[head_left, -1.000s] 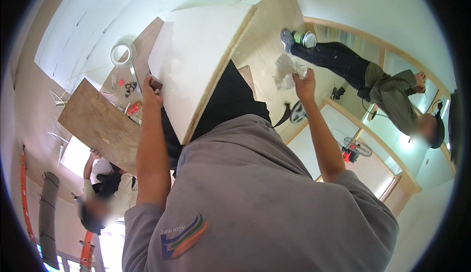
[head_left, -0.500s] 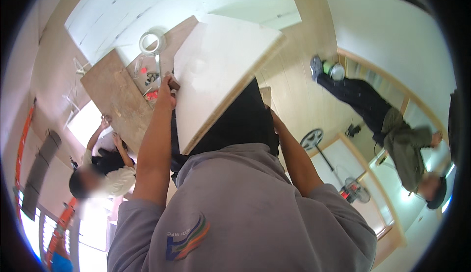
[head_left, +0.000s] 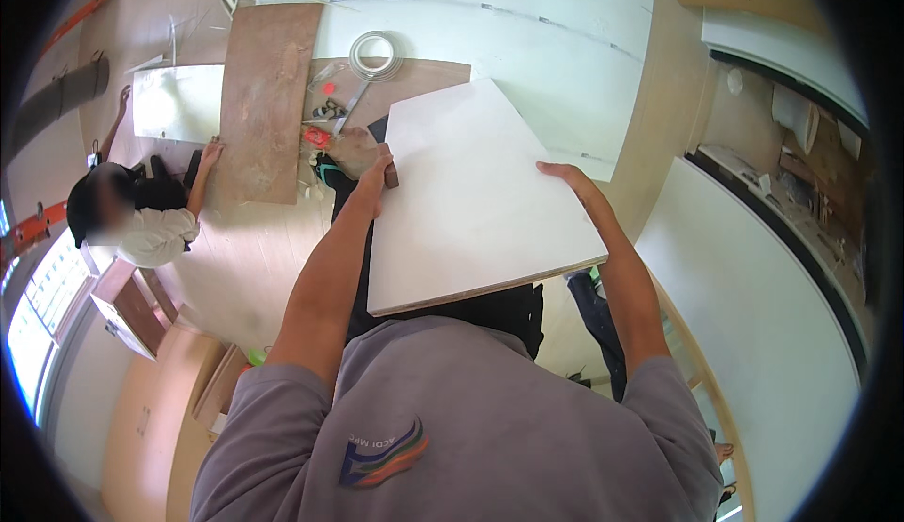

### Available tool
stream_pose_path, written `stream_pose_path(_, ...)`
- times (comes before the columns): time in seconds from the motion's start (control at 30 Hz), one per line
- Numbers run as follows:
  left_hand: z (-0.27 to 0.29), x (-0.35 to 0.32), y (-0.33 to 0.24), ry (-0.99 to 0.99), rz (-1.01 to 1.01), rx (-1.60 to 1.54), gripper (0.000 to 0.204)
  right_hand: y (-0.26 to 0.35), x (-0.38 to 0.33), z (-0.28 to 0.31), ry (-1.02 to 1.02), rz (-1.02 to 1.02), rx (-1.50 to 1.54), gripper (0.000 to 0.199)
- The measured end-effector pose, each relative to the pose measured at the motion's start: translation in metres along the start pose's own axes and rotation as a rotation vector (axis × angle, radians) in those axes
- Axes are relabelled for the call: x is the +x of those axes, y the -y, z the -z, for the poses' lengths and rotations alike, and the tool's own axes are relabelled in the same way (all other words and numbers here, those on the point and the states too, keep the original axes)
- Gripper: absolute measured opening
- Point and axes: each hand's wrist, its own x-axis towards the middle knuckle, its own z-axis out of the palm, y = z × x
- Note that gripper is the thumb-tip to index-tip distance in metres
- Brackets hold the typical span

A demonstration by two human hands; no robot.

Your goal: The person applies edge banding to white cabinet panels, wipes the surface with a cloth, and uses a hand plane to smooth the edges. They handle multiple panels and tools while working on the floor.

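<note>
My right hand has come up onto the white panel, grasping its right edge; left hand clasps a brown block at the left edge. Panel's between them, tapering away.

White panel, brown block, mottled brown board, grey shirt, multicoloured emblem

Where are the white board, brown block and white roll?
White board [head_left: 476,192]: head view, middle of its upper face.
Brown block [head_left: 392,171]: head view, the part showing beside the left hand [head_left: 376,179].
White roll [head_left: 379,74]: head view, near side of its ring.
</note>
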Motion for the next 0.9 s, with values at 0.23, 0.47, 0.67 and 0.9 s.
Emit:
stream_pose_path(0.23,0.003,-0.050,-0.060,0.078,-0.211,0.063,0.050,0.006,-0.073,-0.007,0.024,0.155,0.039,0.058)
stream_pose_path(0.47,-0.024,-0.186,-0.184,0.144,-0.829,0.095,0.057,0.015,-0.158,-0.032,-0.126,0.743,0.139,0.062)
stream_pose_path(0.67,-0.025,-0.295,-0.244,0.471,-1.108,-0.606,0.056,0.065,-0.223,-0.016,0.057,1.126,0.269,0.069)
stream_pose_path(0.9,-0.046,-0.390,-0.281,0.410,-1.117,-1.139,0.060,0.199,-0.248,-0.041,-0.170,1.438,0.238,0.066)
